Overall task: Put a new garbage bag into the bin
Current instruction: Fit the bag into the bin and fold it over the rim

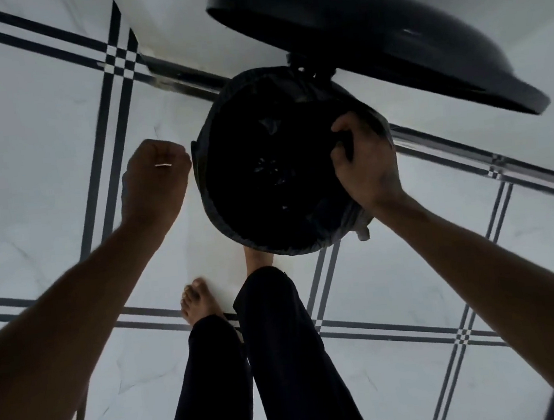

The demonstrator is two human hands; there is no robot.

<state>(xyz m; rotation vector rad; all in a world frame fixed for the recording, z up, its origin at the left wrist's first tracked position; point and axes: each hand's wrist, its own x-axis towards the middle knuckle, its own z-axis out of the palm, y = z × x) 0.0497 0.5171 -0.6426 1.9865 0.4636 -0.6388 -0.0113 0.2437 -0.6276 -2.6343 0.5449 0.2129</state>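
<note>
Left hand (pixel 155 174): clenched into a fist, holding nothing visible, just left of the bin and apart from it.
Bare feet (pixel 199 301): on the white tiled floor (pixel 39 139), one tucked under the bin's near edge.
Round dark bin (pixel 221 212): lined with a black plastic garbage bag (pixel 275 175), its edge folded over the rim.
Right hand (pixel 364 159): fingers curled over the right rim, grasping the bag there.
Domed black lid (pixel 370 39): hinged up behind.

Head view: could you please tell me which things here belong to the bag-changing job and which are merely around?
Job:
- bin
- black garbage bag lining it
- raised lid
- right hand gripping the bag edge
- left hand, curled beside the bin

Merely around:
- tiled floor
- bare foot
</note>
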